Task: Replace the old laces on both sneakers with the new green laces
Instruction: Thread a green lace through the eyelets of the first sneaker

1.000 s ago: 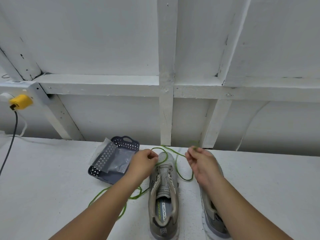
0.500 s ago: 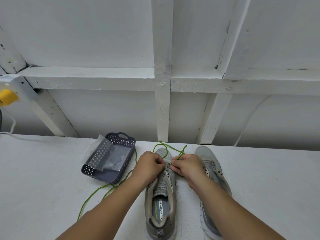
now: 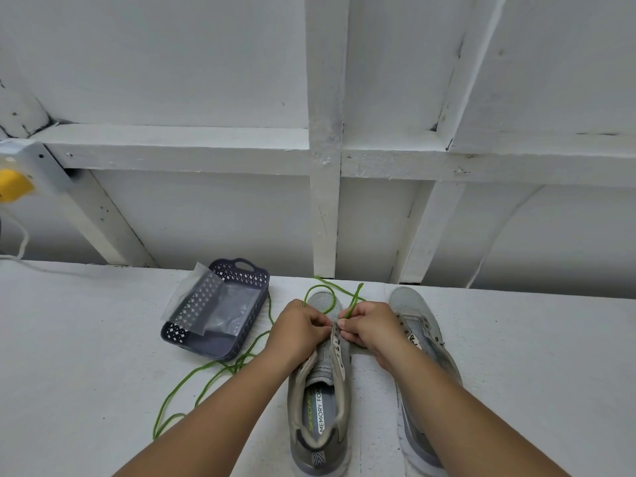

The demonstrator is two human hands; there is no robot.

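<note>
Two grey sneakers stand toes-away on the white table. The left sneaker (image 3: 321, 401) has no laces in its upper eyelets and lies open between my arms. The right sneaker (image 3: 418, 325) is partly hidden by my right forearm. A green lace (image 3: 203, 380) trails in loops to the left and arcs over the left sneaker's toe. My left hand (image 3: 299, 327) grips the shoe's left eyelet flap near the toe. My right hand (image 3: 366, 325) pinches the lace end at the right eyelet flap.
A dark perforated basket (image 3: 247, 280) holding a clear plastic bag (image 3: 203, 304) sits left of the shoes. A white wooden frame wall (image 3: 325, 201) rises behind the table. A yellow plug (image 3: 12, 185) and cable hang at the far left.
Both hands came together from apart onto the left sneaker's lowest eyelets, and the lace loop between them shrank. The view shifted slightly.
</note>
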